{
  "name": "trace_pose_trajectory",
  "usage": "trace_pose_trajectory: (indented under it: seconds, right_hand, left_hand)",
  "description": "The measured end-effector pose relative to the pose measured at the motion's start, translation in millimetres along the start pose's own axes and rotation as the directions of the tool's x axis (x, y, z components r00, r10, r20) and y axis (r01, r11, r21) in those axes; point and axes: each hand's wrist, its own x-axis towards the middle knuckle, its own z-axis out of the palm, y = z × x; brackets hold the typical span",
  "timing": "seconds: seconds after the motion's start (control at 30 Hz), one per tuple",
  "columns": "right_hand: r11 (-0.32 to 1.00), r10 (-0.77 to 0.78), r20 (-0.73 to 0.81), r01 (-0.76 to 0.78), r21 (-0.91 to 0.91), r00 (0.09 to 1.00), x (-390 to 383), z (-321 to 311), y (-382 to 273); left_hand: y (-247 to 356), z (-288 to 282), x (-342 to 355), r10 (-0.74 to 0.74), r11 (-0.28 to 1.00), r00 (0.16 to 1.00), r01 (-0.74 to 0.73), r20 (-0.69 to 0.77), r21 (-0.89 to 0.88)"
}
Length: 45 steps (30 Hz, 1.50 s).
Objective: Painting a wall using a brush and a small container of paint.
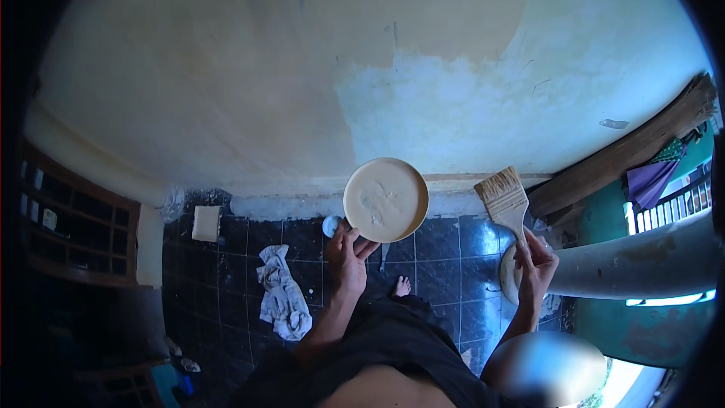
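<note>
In front of me spreads the wall (226,83), dull beige over the left and top, with a paler, blotchy patch lower right of its middle. Below it runs the dark tiled floor (238,276), where a crumpled, stained cloth (285,298) lies to the left of my forearm.

A shallow round tan pan (405,211), smeared inside with pale residue, sits before me in my left hand (347,261). Those fingers close on its near left edge, thumb at the rim and the others partly hidden below; my forearm slants up from the lower edge.

The wide paintbrush (504,193) is in my right hand (538,261), right of the pan and apart from it. My fingers pinch its handle, curled against the thumb; the forearm rises steeply, and the beige-coated bristles tilt up and leftward.
</note>
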Motion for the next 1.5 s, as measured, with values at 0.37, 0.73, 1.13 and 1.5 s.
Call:
trace_pose_trajectory:
  seconds: [0.37, 0.73, 1.13, 1.5]
  right_hand:
    - [0.938, -0.177, -0.150, 0.213, 0.274, 0.973, 0, 43, -17]
    - [0.989, -0.056, 0.293, 0.013, 0.145, 0.955, 19, 141, 7]
    - [0.343, -0.777, 0.550, 0.939, -0.038, 0.306, 15, 148, -19]
    - [0.922, -0.162, -0.181, 0.214, 0.322, 0.970, 45, 166, -4]
  left_hand:
    - [-26, -8, -43, -0.087, 0.995, 0.994, 0.083, 0.067, 0.057]
    - [-39, -21, -43, -0.059, 0.997, 0.993, 0.053, 0.104, 0.064]
    - [-6, -13, 0, -0.133, 0.991, 0.984, 0.129, 0.119, 0.041]
    - [7, -17, 50, -0.147, 0.988, 0.970, 0.134, 0.194, 0.076]
